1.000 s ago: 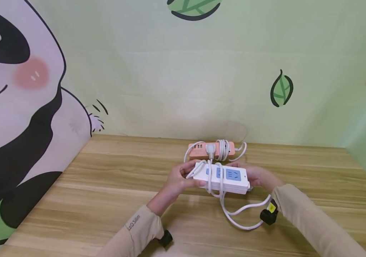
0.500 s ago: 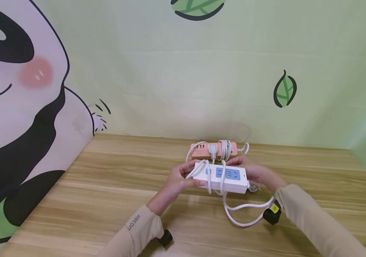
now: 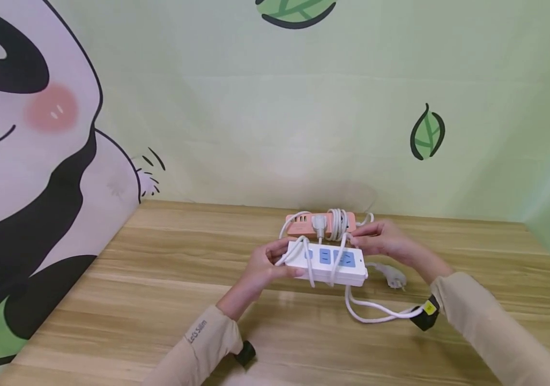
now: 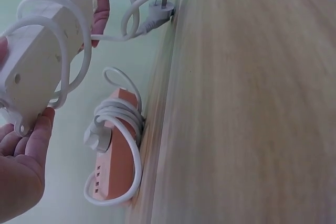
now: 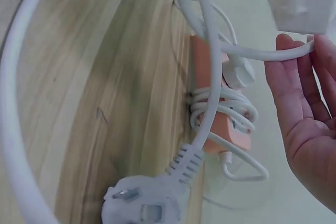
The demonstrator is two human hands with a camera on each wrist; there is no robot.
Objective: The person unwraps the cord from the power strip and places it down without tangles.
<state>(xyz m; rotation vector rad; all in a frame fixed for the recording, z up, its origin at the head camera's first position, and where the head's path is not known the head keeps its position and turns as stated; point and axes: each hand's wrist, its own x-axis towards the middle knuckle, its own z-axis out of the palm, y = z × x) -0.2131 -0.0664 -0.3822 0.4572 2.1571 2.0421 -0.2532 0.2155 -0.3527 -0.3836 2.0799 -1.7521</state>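
Your left hand (image 3: 262, 265) gripped the strip (image 3: 323, 272) above the desk (image 3: 178, 257); your right hand (image 3: 385, 240) had shifted from its right end to pinch the cord (image 3: 338, 260) at the far edge, exposing the plug (image 3: 394, 277) (wrapping, apparently, only partly done).

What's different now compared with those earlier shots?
The right hand has shifted up from the white power strip's right end and now pinches a cord loop wrapped around it. A loose plug, mostly hidden before, shows farther right. Unchanged: the left hand holds the strip's left end; the orange power strip sits behind.
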